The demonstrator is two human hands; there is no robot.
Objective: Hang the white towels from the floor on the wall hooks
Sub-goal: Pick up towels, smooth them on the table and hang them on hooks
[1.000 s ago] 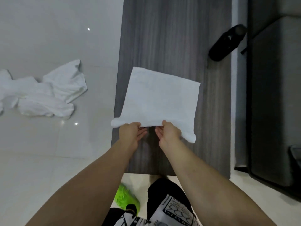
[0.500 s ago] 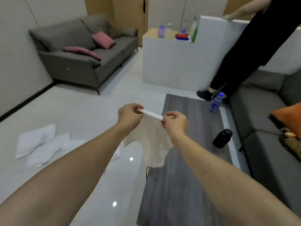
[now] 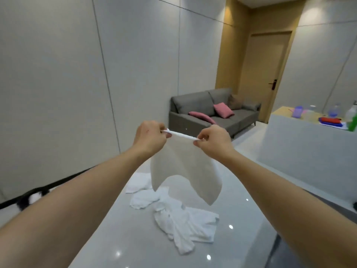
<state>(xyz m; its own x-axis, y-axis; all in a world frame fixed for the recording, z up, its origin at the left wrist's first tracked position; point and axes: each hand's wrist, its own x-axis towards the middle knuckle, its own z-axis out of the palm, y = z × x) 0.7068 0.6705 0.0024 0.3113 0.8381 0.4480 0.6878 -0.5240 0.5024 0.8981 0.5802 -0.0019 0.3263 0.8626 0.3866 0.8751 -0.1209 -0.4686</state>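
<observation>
The left hand (image 3: 149, 137) and the right hand (image 3: 213, 142) are holding one towel (image 3: 185, 171) up at chest height, each pinching an end of its top edge between thumb and curled fingers. The edge is running taut from the left fingers (image 3: 167, 134) across to the right fingers (image 3: 199, 141), and the cloth is hanging free below them, its lower corners dangling clear of the floor (image 3: 116, 238).

Below and beyond the fingers, a pile (image 3: 173, 213) of more white towels is lying crumpled on the floor, so most of the work seems to be waiting. How many are in it is hard to say, since they overlap; at least three or four, at a guess.

The wall (image 3: 58, 74) is standing to the left of the left fingers, and no hooks are showing on the part in view; they may be outside the frame. No towel is hanging anywhere visible.

By my judgement the task is sitting early: one towel is lifted and spread ready, none is hung, and the pile is still to be picked up. What is left for this towel is finding a hook and draping the stretched edge over it.
</observation>
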